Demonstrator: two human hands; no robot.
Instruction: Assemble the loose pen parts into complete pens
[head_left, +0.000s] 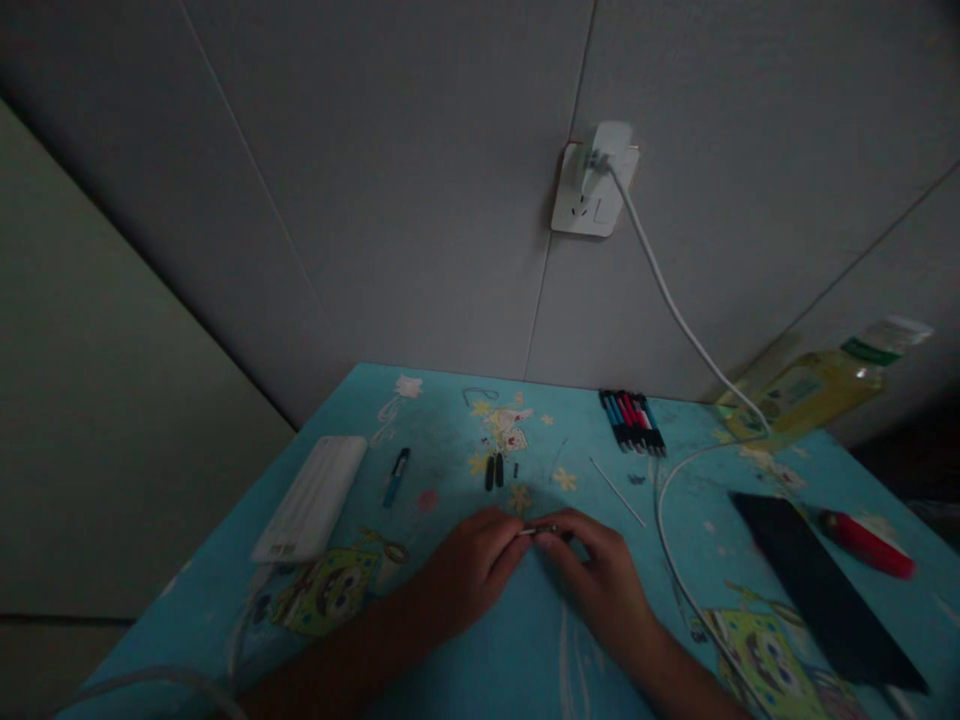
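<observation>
My left hand (472,565) and my right hand (596,570) meet over the middle of the table. Between their fingertips is a thin, metallic rod-like piece (538,530), pinched from both sides; the fingers cover much of it, and its exact kind is too small to make out. Just beyond the hands lie two short black sleeves (495,471) and a tiny black piece (515,470). A thin white rod (617,492) rests to the right, near some small dark bits (637,480). To the left is a short blue and black pen part (396,477).
Several blue and red pens (631,422) lie in a row at the back. A white power bank (311,498) is at left. On the right are a black flat strip (825,590), a red object (866,543), a yellow-liquid bottle (817,390) and a white cable (660,500) from the wall socket (592,205).
</observation>
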